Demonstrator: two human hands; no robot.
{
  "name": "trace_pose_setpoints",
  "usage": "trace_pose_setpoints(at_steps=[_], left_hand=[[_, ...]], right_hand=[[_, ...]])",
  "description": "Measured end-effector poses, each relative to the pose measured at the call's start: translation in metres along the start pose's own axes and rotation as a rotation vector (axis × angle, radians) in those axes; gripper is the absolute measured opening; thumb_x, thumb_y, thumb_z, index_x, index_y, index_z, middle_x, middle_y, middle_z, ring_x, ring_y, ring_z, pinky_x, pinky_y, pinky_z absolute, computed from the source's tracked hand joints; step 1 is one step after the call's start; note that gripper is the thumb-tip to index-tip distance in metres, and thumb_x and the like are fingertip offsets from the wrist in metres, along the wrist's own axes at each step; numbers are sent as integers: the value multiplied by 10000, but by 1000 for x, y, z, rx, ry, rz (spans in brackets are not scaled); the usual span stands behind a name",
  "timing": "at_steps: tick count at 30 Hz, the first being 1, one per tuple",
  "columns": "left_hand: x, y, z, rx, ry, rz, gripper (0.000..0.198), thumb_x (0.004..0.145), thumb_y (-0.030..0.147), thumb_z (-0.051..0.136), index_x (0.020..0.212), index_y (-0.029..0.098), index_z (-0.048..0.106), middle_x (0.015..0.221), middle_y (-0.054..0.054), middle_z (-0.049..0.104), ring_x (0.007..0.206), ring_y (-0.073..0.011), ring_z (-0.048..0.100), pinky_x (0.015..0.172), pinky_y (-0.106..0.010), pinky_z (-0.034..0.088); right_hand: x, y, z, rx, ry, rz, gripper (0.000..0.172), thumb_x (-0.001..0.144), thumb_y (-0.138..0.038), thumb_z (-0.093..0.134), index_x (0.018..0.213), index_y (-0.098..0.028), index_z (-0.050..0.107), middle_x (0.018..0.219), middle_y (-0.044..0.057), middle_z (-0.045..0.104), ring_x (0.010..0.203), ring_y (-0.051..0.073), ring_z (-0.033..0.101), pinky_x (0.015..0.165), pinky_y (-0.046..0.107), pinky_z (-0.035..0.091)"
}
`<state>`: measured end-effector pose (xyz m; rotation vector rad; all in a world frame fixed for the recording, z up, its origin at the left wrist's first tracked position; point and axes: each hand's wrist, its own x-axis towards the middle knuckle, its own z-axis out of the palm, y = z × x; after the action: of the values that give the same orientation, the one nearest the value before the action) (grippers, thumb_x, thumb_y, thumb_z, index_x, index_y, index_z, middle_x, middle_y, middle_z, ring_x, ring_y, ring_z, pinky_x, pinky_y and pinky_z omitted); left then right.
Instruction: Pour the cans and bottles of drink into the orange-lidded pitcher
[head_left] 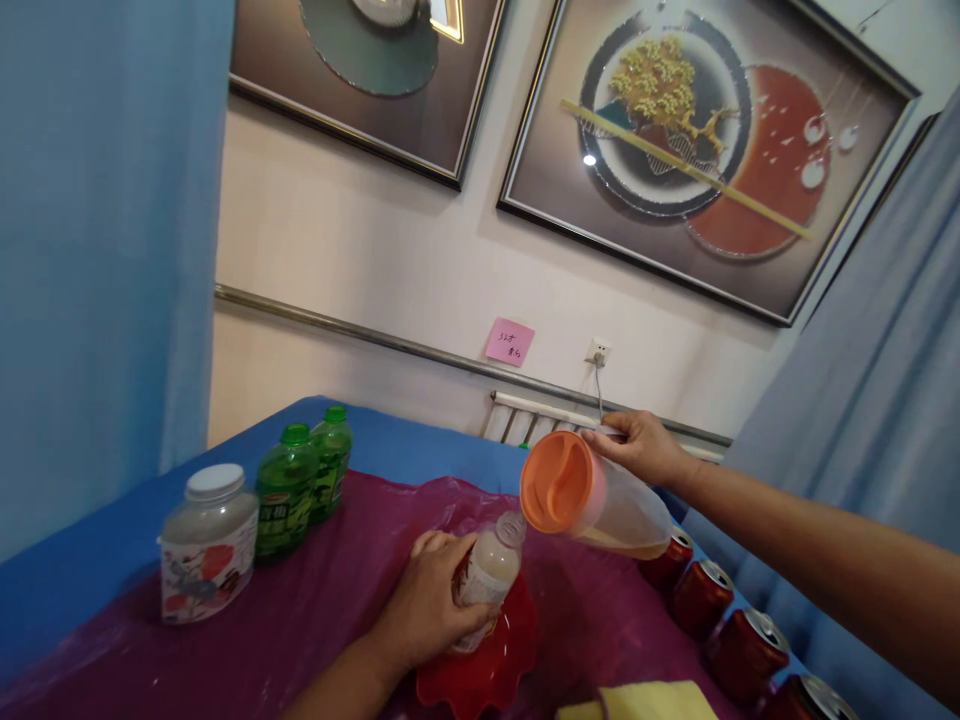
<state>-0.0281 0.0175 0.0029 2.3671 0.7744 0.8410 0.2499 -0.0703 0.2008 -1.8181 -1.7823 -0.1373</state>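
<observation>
My left hand [431, 600] is wrapped round a small clear bottle [491, 565] with a label and no cap on its mouth. The bottle leans a little to the right above a red scalloped dish [517, 640]. My right hand [645, 445] grips the handle of a translucent pitcher [630, 505] with an orange lid [555, 482]. The pitcher lies tipped nearly on its side, its lid toward the bottle's mouth. Some pale yellowish liquid shows along its lower side. Whether any liquid runs between the two, I cannot tell.
At left stand a white-capped jar [210, 545] and two green bottles [286, 490]. Several red cans [701, 598] line the right edge. A yellow cloth [660, 702] lies at the front on purple plastic sheeting [315, 640]. Behind are a wall socket [598, 351] and a radiator [525, 425].
</observation>
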Motion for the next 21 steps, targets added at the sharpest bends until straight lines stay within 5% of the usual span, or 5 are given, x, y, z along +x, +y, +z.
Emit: trace_pose_setpoints(at_steps=[21], left_hand=[[1,1,0,-3,-2,16,592,606,378,840,1162,264,670,1041,-42,680,1014,-294,578,983,-424,371]], right_hand=[[-2,-2,-2,-3,12,2,528,823,-616,556,550,-234,315,558,-60,232,525,93,241,471,262,154]])
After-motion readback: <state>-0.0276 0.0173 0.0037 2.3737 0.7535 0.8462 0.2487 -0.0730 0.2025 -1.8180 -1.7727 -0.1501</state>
